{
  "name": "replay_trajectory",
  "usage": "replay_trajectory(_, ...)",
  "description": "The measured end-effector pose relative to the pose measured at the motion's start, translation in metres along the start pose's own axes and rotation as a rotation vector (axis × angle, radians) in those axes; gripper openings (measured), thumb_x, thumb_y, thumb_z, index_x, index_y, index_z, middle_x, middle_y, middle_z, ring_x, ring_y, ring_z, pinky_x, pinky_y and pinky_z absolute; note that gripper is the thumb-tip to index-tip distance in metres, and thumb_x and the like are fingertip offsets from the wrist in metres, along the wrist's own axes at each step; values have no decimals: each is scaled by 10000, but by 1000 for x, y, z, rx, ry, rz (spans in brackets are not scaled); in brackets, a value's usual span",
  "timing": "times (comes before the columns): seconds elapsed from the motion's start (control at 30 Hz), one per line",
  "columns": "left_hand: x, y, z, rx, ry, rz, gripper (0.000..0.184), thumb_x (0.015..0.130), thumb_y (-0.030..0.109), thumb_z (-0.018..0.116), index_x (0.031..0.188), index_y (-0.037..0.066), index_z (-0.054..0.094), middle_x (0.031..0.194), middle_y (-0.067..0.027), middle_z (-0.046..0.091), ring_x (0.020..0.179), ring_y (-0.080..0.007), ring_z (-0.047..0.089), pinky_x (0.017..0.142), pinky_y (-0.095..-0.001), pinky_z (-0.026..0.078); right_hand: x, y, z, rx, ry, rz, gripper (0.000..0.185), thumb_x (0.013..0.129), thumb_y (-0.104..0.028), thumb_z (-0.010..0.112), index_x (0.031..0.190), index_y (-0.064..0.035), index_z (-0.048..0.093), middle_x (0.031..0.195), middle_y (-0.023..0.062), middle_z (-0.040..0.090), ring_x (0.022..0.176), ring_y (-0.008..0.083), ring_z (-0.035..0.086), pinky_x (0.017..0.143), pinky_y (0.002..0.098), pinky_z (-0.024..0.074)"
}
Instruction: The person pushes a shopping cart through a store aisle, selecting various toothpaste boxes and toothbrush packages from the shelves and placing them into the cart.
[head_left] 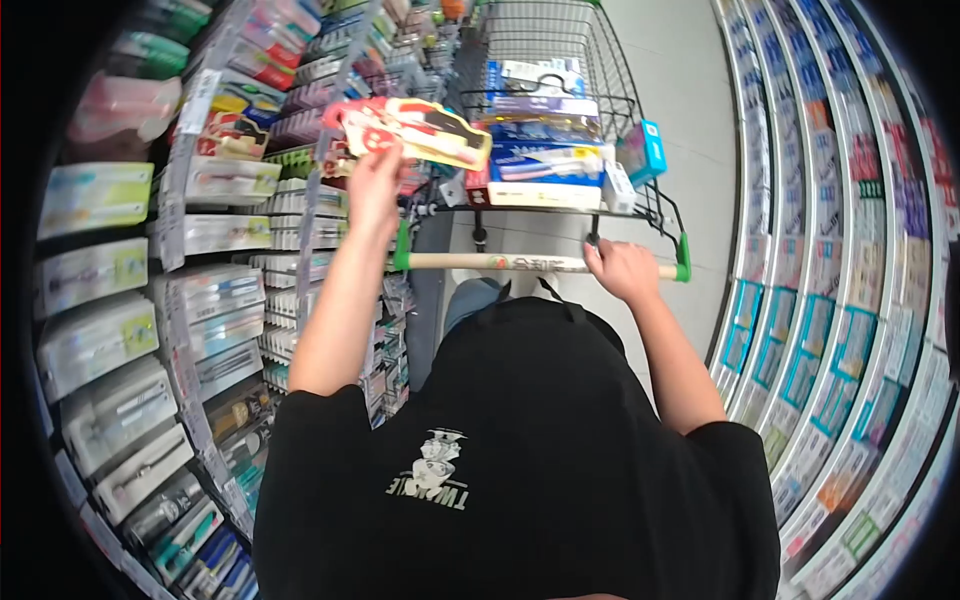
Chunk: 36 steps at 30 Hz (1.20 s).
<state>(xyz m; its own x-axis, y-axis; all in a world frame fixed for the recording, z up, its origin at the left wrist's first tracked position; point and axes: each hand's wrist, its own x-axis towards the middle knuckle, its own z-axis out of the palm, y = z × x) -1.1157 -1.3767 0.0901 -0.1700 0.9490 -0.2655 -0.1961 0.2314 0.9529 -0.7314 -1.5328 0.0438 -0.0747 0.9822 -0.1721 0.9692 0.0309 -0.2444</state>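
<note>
Okay, my left hand pinches the red pack by its near edge, light pressure should avoid creasing; my right hand grips the handle.

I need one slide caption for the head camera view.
Left hand holds a red-and-yellow package while the right hand holds the shopping cart handle.
</note>
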Motion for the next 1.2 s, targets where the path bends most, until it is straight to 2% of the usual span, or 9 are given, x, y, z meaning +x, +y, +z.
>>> replay_trajectory(0.27, -57, -109, 137, -271, -77, -462, 204, 1008, 159, 735, 1141, 27, 655, 1075, -80, 716, 969, -170, 708, 856, -270, 571, 4, -1, -4, 7, -24, 14, 544, 1001, -539, 513, 737, -116, 730, 688, 134, 717, 680, 356, 721, 655, 490, 580)
replay_trajectory(0.47, -34, -144, 190, -447, -28, -468, 185, 1035, 144, 693, 1101, 4, 592, 1131, -92, 673, 1031, -192, 706, 922, -299, 591, 7, 0, -5, 11, -25, 0, 551, 1002, -541, 510, 730, -121, 742, 693, 146, 723, 678, 349, 728, 660, 485, 588)
replay_trajectory(0.63, -29, -157, 201, -371, -38, -698, 334, 1121, 174, 505, 1370, -42, 453, 1367, -284, 603, 1259, -359, 650, 1077, -394, 580, 6, 0, -5, 30, -20, -5, 561, 1004, -546, 506, 734, -121, 755, 702, 148, 729, 681, 349, 732, 657, 484, 588)
replay_trajectory(0.77, -14, -162, 195, -380, -126, -744, 427, 1112, 175, 516, 1426, -91, 403, 1362, -365, 567, 1229, -444, 646, 1023, -417, 621, 5, 1, -4, 21, -24, -15, 568, 1007, -555, 500, 747, -122, 760, 710, 143, 734, 692, 346, 736, 667, 483, 590)
replay_trajectory(0.9, -17, -152, 175, -402, -242, -776, 371, 1101, 199, 541, 1367, -57, 506, 1264, -334, 645, 1134, -390, 706, 975, -395, 634, 6, -1, -8, 19, -50, -10, 570, 1011, -560, 492, 762, -121, 758, 724, 143, 738, 705, 346, 738, 677, 485, 591)
replay_trajectory(1.0, -56, -106, 153, -8, -328, -542, 319, 1091, 269, 573, 1229, -7, 652, 1183, -194, 724, 1062, -276, 739, 909, -316, 611, 4, -1, -10, 16, -58, -3, 572, 1014, -561, 486, 768, -122, 756, 733, 145, 740, 717, 347, 740, 683, 488, 591)
replay_trajectory(1.03, -73, -86, 145, 211, -328, -390, 310, 1071, 306, 612, 1108, 10, 698, 1026, -114, 764, 886, -215, 754, 769, -292, 592, 5, -1, -12, 16, -67, 3, 572, 1014, -562, 484, 770, -122, 756, 737, 147, 741, 724, 347, 741, 687, 490, 591)
replay_trajectory(1.1, -85, -81, 109, 544, -316, 14, 321, 1043, 327, 630, 992, 26, 728, 879, -109, 774, 779, -206, 759, 673, -327, 581, 6, -2, -11, 24, -85, 13, 573, 1015, -562, 480, 775, -122, 756, 747, 150, 743, 740, 349, 742, 695, 493, 591)
replay_trajectory(1.2, -96, -53, 59, 1295, -156, 553, 356, 982, 378, 672, 789, 78, 678, 735, -106, 699, 683, -348, 691, 608, -460, 527, 7, -2, -11, 40, -110, 24, 574, 1016, -564, 476, 787, -119, 758, 767, 157, 747, 766, 357, 744, 709, 497, 591)
